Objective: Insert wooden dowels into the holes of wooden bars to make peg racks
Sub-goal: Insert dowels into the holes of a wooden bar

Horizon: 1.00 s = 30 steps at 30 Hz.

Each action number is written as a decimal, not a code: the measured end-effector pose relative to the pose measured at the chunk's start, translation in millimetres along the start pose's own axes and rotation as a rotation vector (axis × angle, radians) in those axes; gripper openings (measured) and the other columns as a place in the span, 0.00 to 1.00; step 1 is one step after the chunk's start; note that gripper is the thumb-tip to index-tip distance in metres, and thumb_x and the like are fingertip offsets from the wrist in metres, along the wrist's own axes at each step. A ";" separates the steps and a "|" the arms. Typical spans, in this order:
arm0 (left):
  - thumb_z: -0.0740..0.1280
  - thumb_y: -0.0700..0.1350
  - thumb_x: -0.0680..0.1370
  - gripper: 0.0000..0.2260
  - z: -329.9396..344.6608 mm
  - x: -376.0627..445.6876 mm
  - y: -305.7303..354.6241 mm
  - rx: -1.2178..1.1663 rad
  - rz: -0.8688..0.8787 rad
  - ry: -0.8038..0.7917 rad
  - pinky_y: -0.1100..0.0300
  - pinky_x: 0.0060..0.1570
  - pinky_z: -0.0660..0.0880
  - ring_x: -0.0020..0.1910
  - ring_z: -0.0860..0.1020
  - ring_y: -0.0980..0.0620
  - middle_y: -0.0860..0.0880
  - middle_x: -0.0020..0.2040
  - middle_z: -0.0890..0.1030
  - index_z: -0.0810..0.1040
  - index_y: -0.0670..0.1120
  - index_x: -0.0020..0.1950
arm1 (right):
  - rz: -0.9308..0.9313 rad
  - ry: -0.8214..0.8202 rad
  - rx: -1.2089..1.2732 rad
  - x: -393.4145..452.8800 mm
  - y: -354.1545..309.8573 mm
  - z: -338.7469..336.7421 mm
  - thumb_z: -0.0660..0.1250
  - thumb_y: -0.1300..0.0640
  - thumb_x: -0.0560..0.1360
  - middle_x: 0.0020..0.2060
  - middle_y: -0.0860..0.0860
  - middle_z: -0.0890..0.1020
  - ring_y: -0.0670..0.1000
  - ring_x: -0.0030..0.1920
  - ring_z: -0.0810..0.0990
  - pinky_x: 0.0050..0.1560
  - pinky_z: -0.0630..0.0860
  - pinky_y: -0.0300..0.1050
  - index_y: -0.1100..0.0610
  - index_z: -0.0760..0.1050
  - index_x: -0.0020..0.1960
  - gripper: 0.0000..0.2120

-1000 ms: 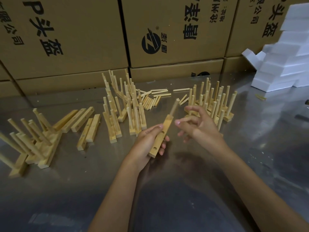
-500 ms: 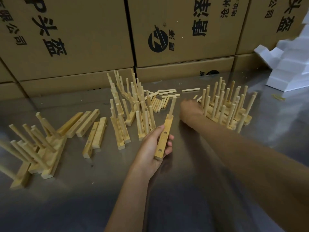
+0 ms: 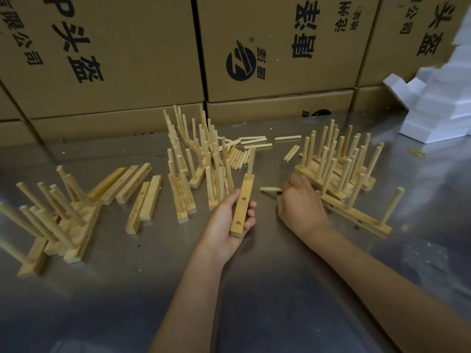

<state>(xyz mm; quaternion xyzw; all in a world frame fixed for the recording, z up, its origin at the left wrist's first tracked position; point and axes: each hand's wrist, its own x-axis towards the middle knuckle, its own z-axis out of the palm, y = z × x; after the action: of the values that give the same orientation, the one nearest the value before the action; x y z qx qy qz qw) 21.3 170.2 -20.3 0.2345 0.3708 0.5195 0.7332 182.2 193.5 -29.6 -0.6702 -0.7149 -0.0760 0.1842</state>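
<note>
A: Steel table (image 3: pixel 254 289), cartons (image 3: pixel 114 59) behind. Bar (image 3: pixel 241 207), one dowel (image 3: pixel 251 161) seated, is gripped by the left hand (image 3: pixel 224 225).

B: Right hand (image 3: pixel 300 207), at the far loose dowels half a second ago, is now drawn back, pinching a fresh dowel (image 3: pixel 270 189). Second hole is judged next.

On the table (image 3: pixel 254 289), the held bar (image 3: pixel 242 205) sits at centre in the left hand (image 3: pixel 224 225), one dowel (image 3: pixel 251 161) standing in its far end. The right hand (image 3: pixel 300 202) lies at 3 o'clock of it, a loose dowel (image 3: pixel 270 189) between them. Finished racks (image 3: pixel 341 161) stand at 2 o'clock, more racks (image 3: pixel 198 154) at 11 o'clock, bare bars (image 3: pixel 142 192) at 9 o'clock. Boxes (image 3: pixel 280 47) rise behind at 12 o'clock.
</note>
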 end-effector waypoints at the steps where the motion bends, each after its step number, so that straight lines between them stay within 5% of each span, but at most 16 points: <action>1: 0.59 0.45 0.85 0.12 0.2 -0.2 0.1 -0.008 0.001 0.000 0.65 0.22 0.68 0.30 0.73 0.53 0.44 0.36 0.77 0.72 0.40 0.63 | -0.029 -0.001 -0.002 -7.5 -0.1 -4.1 0.59 0.61 0.79 0.57 0.57 0.72 0.57 0.60 0.69 0.55 0.70 0.49 0.62 0.75 0.59 0.12; 7: 0.58 0.43 0.85 0.12 -2.0 3.0 -1.0 0.001 0.010 0.010 0.64 0.23 0.69 0.31 0.73 0.53 0.44 0.37 0.76 0.73 0.39 0.65 | -0.147 -0.060 0.294 -46.4 3.3 -35.5 0.59 0.67 0.77 0.52 0.52 0.78 0.51 0.53 0.73 0.50 0.72 0.44 0.55 0.70 0.73 0.26; 11: 0.57 0.43 0.85 0.12 -1.3 1.5 -1.0 0.010 0.019 -0.001 0.64 0.23 0.68 0.31 0.72 0.54 0.45 0.36 0.76 0.73 0.39 0.64 | -0.217 0.007 0.434 -49.3 -4.5 -50.7 0.58 0.66 0.77 0.42 0.47 0.73 0.46 0.47 0.71 0.44 0.68 0.40 0.52 0.73 0.72 0.25; 18: 0.55 0.42 0.85 0.18 0.0 -0.7 -0.3 0.029 0.012 -0.016 0.65 0.23 0.67 0.31 0.70 0.54 0.45 0.37 0.74 0.70 0.35 0.72 | -0.411 0.031 0.147 -17.4 -23.7 -65.6 0.62 0.57 0.81 0.41 0.47 0.69 0.46 0.46 0.66 0.44 0.72 0.45 0.53 0.81 0.59 0.12; 30: 0.53 0.39 0.85 0.13 2.7 -4.5 -0.4 0.044 0.014 -0.025 0.66 0.23 0.64 0.30 0.68 0.54 0.47 0.33 0.74 0.76 0.42 0.48 | -0.684 -0.207 -0.089 13.1 -50.7 -83.8 0.71 0.63 0.71 0.47 0.46 0.66 0.48 0.52 0.65 0.46 0.67 0.43 0.57 0.79 0.56 0.13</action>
<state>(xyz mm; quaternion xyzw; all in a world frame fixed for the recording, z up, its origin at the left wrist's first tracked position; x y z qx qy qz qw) 22.9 166.0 -17.5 0.2598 0.3713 0.5133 0.7288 145.3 171.4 59.4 -0.4039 -0.9087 -0.0958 0.0452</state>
